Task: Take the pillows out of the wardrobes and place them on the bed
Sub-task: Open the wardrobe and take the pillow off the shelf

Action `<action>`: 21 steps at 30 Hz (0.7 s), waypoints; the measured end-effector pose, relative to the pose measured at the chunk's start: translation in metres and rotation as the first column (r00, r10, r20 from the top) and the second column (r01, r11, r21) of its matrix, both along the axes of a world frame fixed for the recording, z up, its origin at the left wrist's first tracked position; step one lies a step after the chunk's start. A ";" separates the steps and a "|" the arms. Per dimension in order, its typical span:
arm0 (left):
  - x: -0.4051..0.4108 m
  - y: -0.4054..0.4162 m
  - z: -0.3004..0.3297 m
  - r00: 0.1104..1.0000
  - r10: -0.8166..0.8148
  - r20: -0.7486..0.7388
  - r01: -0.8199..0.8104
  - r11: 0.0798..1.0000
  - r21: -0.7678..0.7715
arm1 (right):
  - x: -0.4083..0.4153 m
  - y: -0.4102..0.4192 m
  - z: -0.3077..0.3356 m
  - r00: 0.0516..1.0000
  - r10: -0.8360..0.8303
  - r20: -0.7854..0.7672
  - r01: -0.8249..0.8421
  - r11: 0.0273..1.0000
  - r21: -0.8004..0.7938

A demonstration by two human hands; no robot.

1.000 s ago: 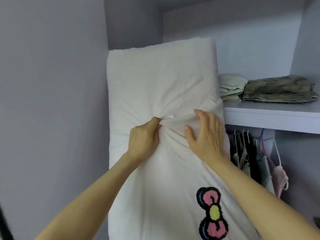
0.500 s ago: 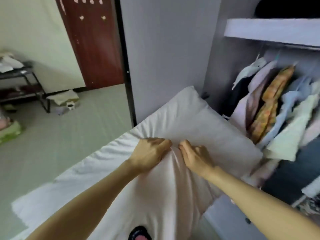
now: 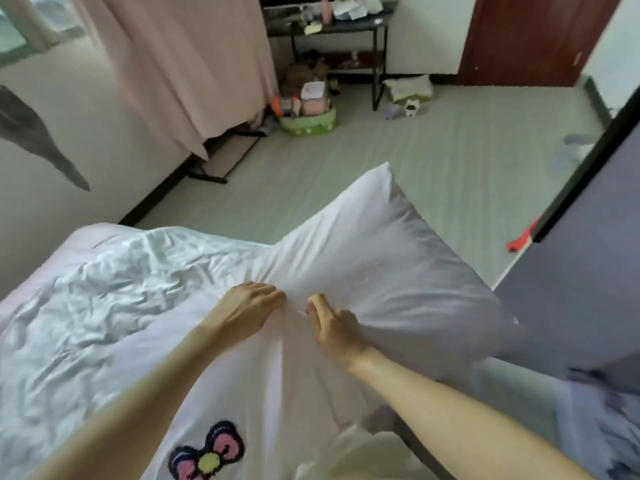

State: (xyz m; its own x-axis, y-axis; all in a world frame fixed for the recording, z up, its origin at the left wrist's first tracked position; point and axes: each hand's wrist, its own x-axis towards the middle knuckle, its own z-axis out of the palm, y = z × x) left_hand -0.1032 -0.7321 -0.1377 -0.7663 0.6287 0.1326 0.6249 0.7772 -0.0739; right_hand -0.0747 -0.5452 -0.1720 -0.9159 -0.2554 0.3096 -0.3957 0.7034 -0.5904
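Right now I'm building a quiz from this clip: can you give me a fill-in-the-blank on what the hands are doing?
Both hands grip a white ____.
The left hand and right hand pinch its ____ near the middle.
The pillow is held beside the ____, which has rumpled white sheets.
The bow on its cover is pink, black and ____.

Missing: pillow; fabric; bed; yellow

Single head cam, wide-angle, looks fwd and down from close above both forearms; bed (image 3: 104,306) fills lower left, floor (image 3: 398,161) and far wall beyond.
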 end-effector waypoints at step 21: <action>-0.114 0.227 0.015 0.970 0.064 0.233 -0.191 0.797 0.573 | -0.082 0.203 0.055 0.918 -0.366 0.151 0.352 0.929 0.115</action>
